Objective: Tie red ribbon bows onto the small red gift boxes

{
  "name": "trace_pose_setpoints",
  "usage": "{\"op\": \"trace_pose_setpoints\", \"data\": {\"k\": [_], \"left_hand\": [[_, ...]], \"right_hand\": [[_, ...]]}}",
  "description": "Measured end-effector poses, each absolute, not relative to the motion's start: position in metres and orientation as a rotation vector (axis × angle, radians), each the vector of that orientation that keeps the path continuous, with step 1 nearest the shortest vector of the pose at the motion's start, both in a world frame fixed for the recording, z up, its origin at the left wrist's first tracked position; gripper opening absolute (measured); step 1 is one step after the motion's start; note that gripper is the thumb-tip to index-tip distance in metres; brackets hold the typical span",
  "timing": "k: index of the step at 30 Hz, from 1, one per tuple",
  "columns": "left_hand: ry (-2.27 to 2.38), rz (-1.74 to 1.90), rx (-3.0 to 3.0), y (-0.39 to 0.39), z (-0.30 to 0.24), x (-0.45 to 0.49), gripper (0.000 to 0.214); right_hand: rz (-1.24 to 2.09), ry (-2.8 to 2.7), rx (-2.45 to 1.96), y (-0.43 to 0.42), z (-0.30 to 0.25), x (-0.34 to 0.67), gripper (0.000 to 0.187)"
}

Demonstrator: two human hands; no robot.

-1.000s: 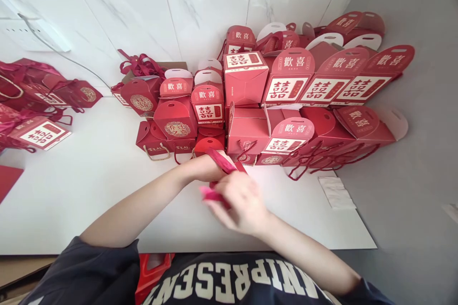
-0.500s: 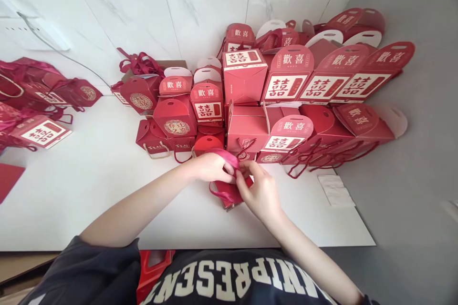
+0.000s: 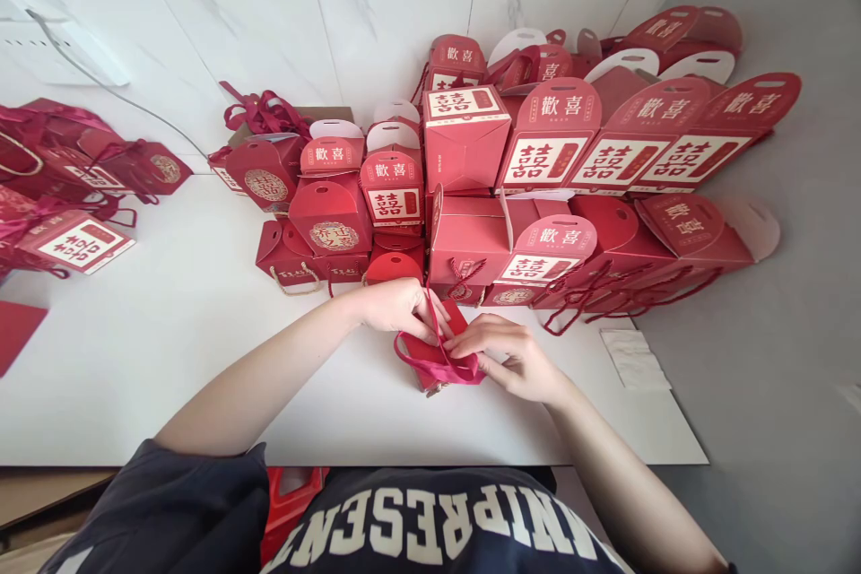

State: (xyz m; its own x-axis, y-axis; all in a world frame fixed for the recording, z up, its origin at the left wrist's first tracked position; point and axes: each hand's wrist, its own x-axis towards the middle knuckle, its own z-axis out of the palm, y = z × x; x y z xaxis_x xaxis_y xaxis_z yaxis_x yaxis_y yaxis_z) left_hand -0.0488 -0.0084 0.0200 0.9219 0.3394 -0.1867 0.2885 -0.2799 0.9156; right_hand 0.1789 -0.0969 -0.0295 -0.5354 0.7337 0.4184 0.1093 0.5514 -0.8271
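Note:
A small red gift box (image 3: 455, 315) lies on the white table in front of me, partly covered by my hands. A crimson ribbon (image 3: 440, 369) loops across its near side, and one strand rises between my hands. My left hand (image 3: 396, 307) is closed at the box's left, its fingertips pinching the ribbon. From the right, my right hand (image 3: 517, 359) has its fingers closed on the ribbon over the box. A bit of cord shows at the box's near corner; the exact crossing of the strands is hidden by my fingers.
Stacked red gift boxes (image 3: 471, 143) with cord handles stand along the tiled wall, just beyond my hands. More boxes with ribbons (image 3: 87, 247) sit at the left. A folded white tissue (image 3: 632, 359) lies near the right edge of the white table (image 3: 323, 395). A red stool (image 3: 289, 502) shows below.
The ribbon's wide loop has come down from between my fingers to the box's near side. My right hand has turned flatter and shifted right; more of the box top shows.

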Motion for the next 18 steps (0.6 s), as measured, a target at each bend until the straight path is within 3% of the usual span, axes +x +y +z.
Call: {"op": "trace_pose_setpoints", "data": {"k": [10, 13, 18], "left_hand": [[0.511, 0.221, 1.944, -0.014, 0.004, -0.051, 0.014], [0.555, 0.261, 1.992, -0.022, 0.007, -0.048, 0.011], [0.593, 0.249, 2.092, -0.028, 0.010, -0.047, 0.009]], "right_hand": [[0.492, -2.399, -0.623, -0.101, -0.021, 0.184, 0.028], [0.560, -2.391, -0.642, -0.105, -0.017, 0.180, 0.021], [0.986, -2.252, -0.557, -0.123, -0.001, 0.180, 0.012]]}}
